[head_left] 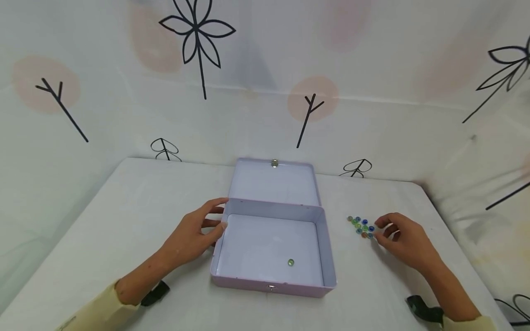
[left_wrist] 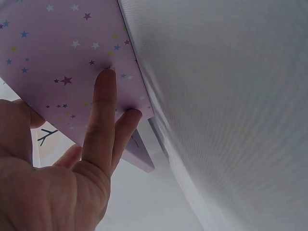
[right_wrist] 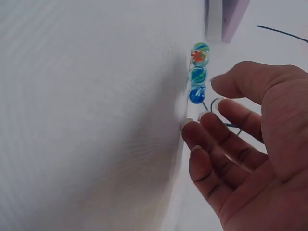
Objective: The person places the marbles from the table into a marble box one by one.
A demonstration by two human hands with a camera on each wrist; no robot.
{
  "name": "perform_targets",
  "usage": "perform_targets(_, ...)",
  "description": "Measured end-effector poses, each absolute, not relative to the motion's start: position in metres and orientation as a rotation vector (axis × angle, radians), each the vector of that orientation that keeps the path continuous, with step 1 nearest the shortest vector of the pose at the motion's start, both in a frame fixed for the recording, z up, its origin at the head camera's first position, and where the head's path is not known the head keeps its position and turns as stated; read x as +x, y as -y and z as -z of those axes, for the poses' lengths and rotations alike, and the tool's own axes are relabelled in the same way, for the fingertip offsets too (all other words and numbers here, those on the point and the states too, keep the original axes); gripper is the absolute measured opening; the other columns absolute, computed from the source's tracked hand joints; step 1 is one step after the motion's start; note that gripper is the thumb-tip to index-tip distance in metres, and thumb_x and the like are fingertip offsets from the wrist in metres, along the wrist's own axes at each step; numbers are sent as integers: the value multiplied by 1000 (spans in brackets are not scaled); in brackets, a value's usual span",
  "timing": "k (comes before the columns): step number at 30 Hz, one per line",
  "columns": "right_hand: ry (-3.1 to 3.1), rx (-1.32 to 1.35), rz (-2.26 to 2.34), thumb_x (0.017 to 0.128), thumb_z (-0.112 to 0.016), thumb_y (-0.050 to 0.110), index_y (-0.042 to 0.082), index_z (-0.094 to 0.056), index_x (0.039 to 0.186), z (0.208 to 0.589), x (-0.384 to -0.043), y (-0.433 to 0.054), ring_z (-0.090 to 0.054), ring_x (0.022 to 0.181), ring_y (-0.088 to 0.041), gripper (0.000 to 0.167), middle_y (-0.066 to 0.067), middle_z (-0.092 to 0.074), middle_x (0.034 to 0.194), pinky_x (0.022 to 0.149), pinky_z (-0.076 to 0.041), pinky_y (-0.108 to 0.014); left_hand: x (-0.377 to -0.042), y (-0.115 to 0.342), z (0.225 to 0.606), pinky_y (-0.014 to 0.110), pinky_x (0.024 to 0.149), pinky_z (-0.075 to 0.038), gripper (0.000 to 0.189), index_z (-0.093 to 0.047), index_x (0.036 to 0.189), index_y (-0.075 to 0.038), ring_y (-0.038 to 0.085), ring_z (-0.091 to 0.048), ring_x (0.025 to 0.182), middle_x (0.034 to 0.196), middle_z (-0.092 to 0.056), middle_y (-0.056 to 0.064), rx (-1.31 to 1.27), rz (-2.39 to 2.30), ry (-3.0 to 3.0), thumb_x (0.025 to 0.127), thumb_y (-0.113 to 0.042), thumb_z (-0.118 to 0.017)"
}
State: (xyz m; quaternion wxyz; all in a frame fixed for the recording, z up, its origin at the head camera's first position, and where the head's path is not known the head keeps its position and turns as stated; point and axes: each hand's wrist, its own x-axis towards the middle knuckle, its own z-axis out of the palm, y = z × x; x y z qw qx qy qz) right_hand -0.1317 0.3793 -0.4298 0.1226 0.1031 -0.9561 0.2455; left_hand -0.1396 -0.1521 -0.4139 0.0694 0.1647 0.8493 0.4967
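A lilac metal box (head_left: 273, 287) stands on the table with its lid (head_left: 273, 181) swung back, and one green marble (head_left: 291, 262) lies inside on its floor. At the box's left wall my left hand (head_left: 188, 236) holds on, thumb over the rim and fingers against the star-printed outer side (left_wrist: 48, 53). To the right of the box is a group of glass marbles (head_left: 358, 225), blue, green and orange. My right hand (head_left: 407, 241) hovers at this group's right edge, fingers loosely bent and spread, with blue marbles (right_wrist: 197, 95) just beyond the thumb and fingertips.
A white cloth covers the table (head_left: 165, 184). Behind it and at the sides hangs pale fabric (head_left: 256, 115) with drawn plants. Dark straps (head_left: 424, 309) show by both wrists.
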Motion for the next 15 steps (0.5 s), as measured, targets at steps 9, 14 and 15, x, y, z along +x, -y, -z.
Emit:
perform_targets(9,2803,384,-705,84,-82,-6,8,-76,112,435,-134,-382,-56,76,-1,32,-3,-68,102,63,-52,-19,-140,152,414,33,84,-64,64,-39,161,-39,35,-68,126,151,-56,12,473,-1486,-2555,106,-23,-67)
perform_targets(14,2789,396,-682,84,-82,-7,10,-77,108,436,-134,-383,-54,76,-1,30,-2,-67,102,62,-50,-18,-140,151,414,33,83,-65,64,-39,161,-39,35,-68,126,152,-56,12,469,-1482,-2558,106,-23,-67)
perform_targets(15,2787,394,-673,83,-82,-7,10,-78,107,436,-134,-383,-54,76,-1,30,-2,-67,101,62,-51,-18,-140,151,414,33,83,-65,64,-39,161,-39,35,-68,126,152,-55,12,471,-1482,-2560,106,-23,-67)
